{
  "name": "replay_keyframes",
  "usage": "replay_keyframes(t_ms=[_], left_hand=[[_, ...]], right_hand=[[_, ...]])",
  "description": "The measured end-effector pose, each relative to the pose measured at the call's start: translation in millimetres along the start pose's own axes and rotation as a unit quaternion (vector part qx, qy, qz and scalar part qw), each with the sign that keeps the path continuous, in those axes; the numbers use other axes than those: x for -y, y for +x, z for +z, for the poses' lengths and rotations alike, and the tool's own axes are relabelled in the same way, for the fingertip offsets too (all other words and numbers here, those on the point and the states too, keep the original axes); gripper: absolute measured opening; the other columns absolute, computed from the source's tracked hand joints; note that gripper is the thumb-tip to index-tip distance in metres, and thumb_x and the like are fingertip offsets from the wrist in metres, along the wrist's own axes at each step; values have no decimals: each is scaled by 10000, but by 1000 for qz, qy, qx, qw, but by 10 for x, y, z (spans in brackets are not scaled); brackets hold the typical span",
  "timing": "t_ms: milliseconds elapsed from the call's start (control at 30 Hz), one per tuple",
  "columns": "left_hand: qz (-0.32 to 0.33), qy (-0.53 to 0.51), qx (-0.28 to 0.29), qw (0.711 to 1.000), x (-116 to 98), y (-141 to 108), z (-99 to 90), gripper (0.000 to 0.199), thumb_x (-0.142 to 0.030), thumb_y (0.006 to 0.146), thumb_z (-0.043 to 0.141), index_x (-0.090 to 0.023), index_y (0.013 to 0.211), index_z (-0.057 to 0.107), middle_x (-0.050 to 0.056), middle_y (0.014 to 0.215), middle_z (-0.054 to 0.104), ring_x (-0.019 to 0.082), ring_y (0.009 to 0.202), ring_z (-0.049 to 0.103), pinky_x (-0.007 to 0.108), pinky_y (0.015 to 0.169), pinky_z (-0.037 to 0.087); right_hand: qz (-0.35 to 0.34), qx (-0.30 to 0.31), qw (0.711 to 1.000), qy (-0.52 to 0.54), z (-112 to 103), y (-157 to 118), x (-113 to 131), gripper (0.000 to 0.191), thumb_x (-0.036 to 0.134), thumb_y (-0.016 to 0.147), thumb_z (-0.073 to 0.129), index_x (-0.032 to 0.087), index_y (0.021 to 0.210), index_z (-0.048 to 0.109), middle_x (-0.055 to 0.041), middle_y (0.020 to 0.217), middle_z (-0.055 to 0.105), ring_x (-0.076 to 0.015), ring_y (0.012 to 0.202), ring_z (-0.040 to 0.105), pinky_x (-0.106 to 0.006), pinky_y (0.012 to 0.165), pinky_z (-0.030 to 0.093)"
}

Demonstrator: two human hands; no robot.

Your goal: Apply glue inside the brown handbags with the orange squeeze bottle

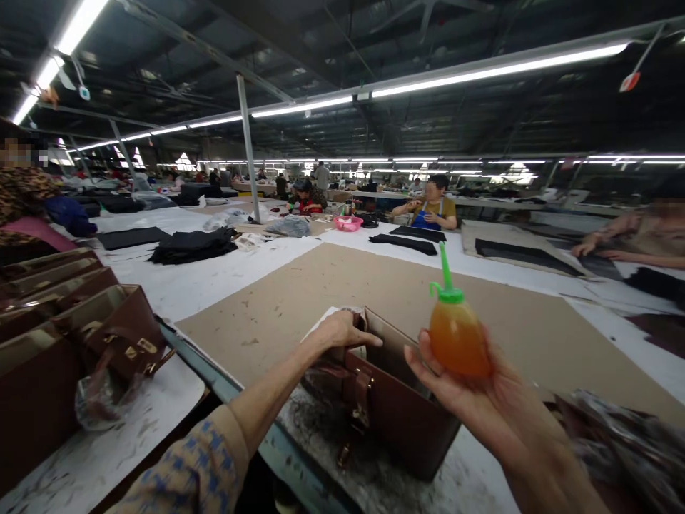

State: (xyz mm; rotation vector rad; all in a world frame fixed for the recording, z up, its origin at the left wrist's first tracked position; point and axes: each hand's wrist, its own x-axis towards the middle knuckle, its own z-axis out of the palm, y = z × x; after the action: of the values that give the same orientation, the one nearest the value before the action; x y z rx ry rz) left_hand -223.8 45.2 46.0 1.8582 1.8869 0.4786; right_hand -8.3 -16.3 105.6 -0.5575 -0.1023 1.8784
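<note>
A brown handbag [401, 410] with gold-coloured hardware stands at the table's near edge, its top open and its pale lining showing. Over the bag's left end lies my left hand [342, 332], thumb stretched across the opening and the other fingers partly hidden behind the bag wall. To the right, my right hand [476, 392] holds a squeeze bottle [459, 335] upright, with orange-brown liquid inside and a green nozzle cap. The bottle rests against the palm and fingers, above the bag's right end.
More brown bags [107, 321] stand in a row at left, some with plastic wrap. Plastic-wrapped brown pieces [621, 442] lie at lower right. Beige board [300, 285] covers the table, with black stacks [193, 245] and a pink basket [347, 223] beyond. Several people sit around the tables.
</note>
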Motion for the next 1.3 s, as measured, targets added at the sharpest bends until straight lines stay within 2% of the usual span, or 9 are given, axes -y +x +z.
replay_keyframes(t_ms=[133, 267, 533, 633, 733, 900, 1100, 1200, 1300], left_hand=[[-25, 8, -47, 999, -15, 96, 140, 534, -686, 552, 612, -179, 719, 609, 0, 646, 576, 157, 603, 519, 254, 508, 348], [-15, 4, -49, 999, 1, 79, 144, 432, -595, 609, 626, -195, 772, 627, -7, 681, 588, 153, 658, 531, 240, 556, 368], [13, 45, 38, 998, -16, 205, -24, 555, -755, 500, 578, -206, 584, 573, -23, 522, 516, 148, 534, 477, 263, 508, 325], [26, -6, 19, 999, -30, 246, 26, 487, -679, 534, 614, -198, 565, 548, -33, 506, 478, 139, 527, 457, 262, 506, 306], [43, -61, -6, 997, 6, 242, 121, 314, -482, 602, 644, -186, 620, 541, -41, 572, 489, 131, 579, 464, 248, 525, 313], [39, -148, 6, 988, 142, 189, 195, 81, -217, 654, 516, -173, 600, 472, -48, 536, 426, 103, 522, 419, 228, 480, 298], [59, -265, 51, 961, 209, 76, 92, 110, -284, 694, 522, -183, 738, 516, -54, 586, 464, 90, 496, 434, 208, 471, 348], [68, -289, 78, 952, 151, 5, 11, 183, -342, 708, 532, -182, 795, 535, -47, 625, 498, 95, 498, 453, 216, 478, 371], [100, -319, 92, 938, 59, -73, -48, 205, -352, 714, 550, -175, 816, 562, -35, 672, 541, 108, 565, 490, 227, 554, 406]], right_hand=[[9, -4, 1000, 7, -21, -3, 18, 169, 321, 918, 513, 215, 946, 642, -56, 1042, 582, -277, 941, 549, -599, 791, 444], [6, -1, 1000, 7, -19, 12, 9, 164, 316, 916, 516, 214, 949, 639, -59, 1033, 590, -279, 905, 565, -600, 786, 447], [-12, 5, 1000, -13, 38, -29, -40, 167, 320, 899, 540, 195, 955, 636, -73, 1006, 599, -272, 864, 585, -574, 806, 457], [-12, 5, 1000, -9, 8, -8, -38, 183, 338, 865, 596, 219, 1001, 622, -62, 1049, 590, -281, 882, 583, -589, 818, 448], [-11, -6, 1000, -8, -18, 23, -33, 231, 353, 840, 628, 251, 1046, 611, -53, 1068, 583, -277, 865, 588, -600, 812, 450], [-6, -17, 1000, -5, -48, 19, -40, 295, 380, 810, 661, 273, 1079, 603, -46, 1117, 572, -278, 877, 583, -603, 821, 448], [-1, -11, 1000, 21, -74, -36, 0, 179, 379, 841, 624, 300, 1001, 638, -14, 1100, 593, -292, 912, 570, -606, 830, 434], [-7, -19, 999, 36, -64, -116, 36, 139, 360, 867, 590, 293, 969, 655, -13, 1034, 617, -287, 898, 573, -599, 832, 431], [-21, 3, 999, 42, -94, -235, 59, 157, 338, 885, 567, 239, 954, 668, -53, 969, 630, -271, 875, 582, -571, 845, 432]])
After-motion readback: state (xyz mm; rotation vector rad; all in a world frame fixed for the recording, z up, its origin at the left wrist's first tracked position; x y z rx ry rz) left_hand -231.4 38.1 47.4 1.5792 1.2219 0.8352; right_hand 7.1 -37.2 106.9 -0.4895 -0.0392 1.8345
